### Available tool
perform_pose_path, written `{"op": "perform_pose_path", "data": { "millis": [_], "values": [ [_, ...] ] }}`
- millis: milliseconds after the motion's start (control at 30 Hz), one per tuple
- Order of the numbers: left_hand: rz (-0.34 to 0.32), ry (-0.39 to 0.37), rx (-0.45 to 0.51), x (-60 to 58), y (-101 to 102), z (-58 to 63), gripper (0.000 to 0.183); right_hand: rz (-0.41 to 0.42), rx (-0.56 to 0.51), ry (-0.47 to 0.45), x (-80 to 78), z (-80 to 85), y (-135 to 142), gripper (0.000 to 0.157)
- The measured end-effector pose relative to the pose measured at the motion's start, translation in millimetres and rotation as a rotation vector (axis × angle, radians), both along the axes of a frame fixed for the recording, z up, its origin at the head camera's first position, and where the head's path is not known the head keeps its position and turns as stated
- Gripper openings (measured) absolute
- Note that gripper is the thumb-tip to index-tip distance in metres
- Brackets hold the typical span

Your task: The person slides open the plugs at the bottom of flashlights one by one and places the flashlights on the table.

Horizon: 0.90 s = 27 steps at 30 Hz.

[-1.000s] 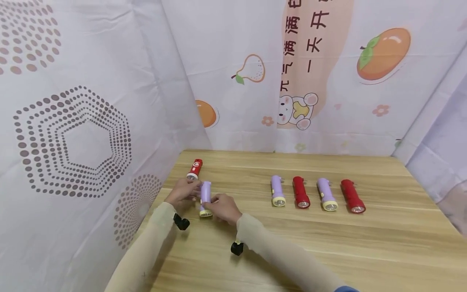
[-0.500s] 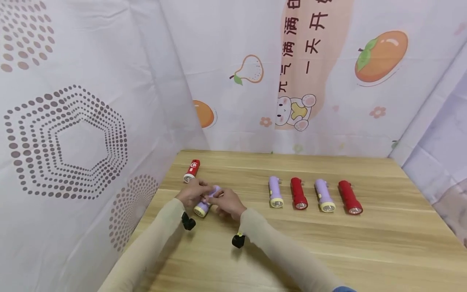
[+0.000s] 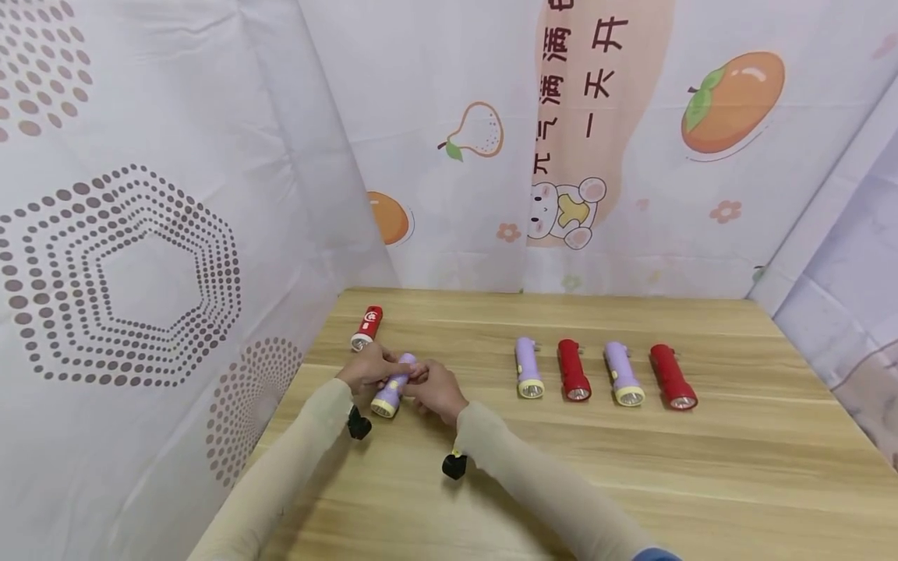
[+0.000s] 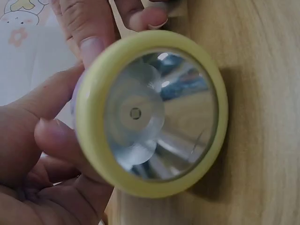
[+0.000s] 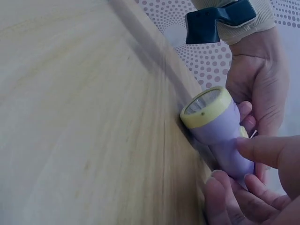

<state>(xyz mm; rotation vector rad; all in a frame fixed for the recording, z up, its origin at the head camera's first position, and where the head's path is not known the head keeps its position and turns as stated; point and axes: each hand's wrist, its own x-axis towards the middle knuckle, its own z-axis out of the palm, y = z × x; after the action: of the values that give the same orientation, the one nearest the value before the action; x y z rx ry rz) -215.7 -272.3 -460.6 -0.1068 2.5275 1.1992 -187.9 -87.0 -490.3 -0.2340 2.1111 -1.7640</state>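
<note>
A purple flashlight [image 3: 390, 395] with a pale yellow head ring is held between both hands at the left part of the table. My left hand [image 3: 368, 367] grips its body from the left, thumb and fingers around it. From the right, my right hand [image 3: 436, 391] pinches the body, with the thumb near the yellow switch [image 5: 243, 132]. In the left wrist view, the lens [image 4: 154, 117] faces the camera and looks unlit. Just behind the left hand lies a red flashlight [image 3: 368, 327] with a white head.
At the right, a row of flashlights lies on the wooden table [image 3: 631, 467]: a purple one [image 3: 526, 360], a red one [image 3: 571, 365], another purple one [image 3: 620, 366] and another red one [image 3: 669, 372]. A patterned curtain [image 3: 449, 195] hangs behind and beside the table.
The held flashlight has turned so its head points down-left. My left hand has moved right, from beside the flashlight onto its body; the other flashlights have stayed in place.
</note>
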Motion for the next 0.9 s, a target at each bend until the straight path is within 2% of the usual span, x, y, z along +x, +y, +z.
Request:
{"op": "perform_pose_path", "data": {
  "millis": [67, 167, 267, 400, 500, 633, 900],
  "values": [
    [0.011, 0.012, -0.020, -0.2, 0.7, -0.1, 0.039, -0.001, -0.003, 0.001, 0.2, 0.8, -0.1, 0.034],
    [0.041, 0.031, 0.001, 0.1, 1.7, -0.3, 0.044, 0.006, -0.002, -0.003, 1.1, 0.7, 0.0, 0.030],
    [0.107, 0.029, 0.126, -0.2, 1.0, -2.6, 0.041, 0.027, -0.023, -0.049, 2.1, -1.6, 0.0, 0.027],
    [0.231, 0.022, 0.336, -1.9, -1.7, -6.7, 0.034, 0.090, -0.114, -0.151, 2.3, -4.9, 1.8, 0.034],
    [0.283, 0.026, 0.390, -3.0, -2.8, -7.7, 0.031, 0.133, -0.169, -0.202, 2.4, -4.8, 4.5, 0.039],
    [0.296, 0.023, 0.411, -2.3, -1.9, -6.2, 0.031, 0.152, -0.171, -0.194, 3.6, -3.5, 8.6, 0.043],
    [0.198, 0.010, 0.345, 3.2, 4.1, -2.1, 0.054, 0.120, -0.068, -0.123, 9.1, -0.2, 22.7, 0.044]
  ]
}}
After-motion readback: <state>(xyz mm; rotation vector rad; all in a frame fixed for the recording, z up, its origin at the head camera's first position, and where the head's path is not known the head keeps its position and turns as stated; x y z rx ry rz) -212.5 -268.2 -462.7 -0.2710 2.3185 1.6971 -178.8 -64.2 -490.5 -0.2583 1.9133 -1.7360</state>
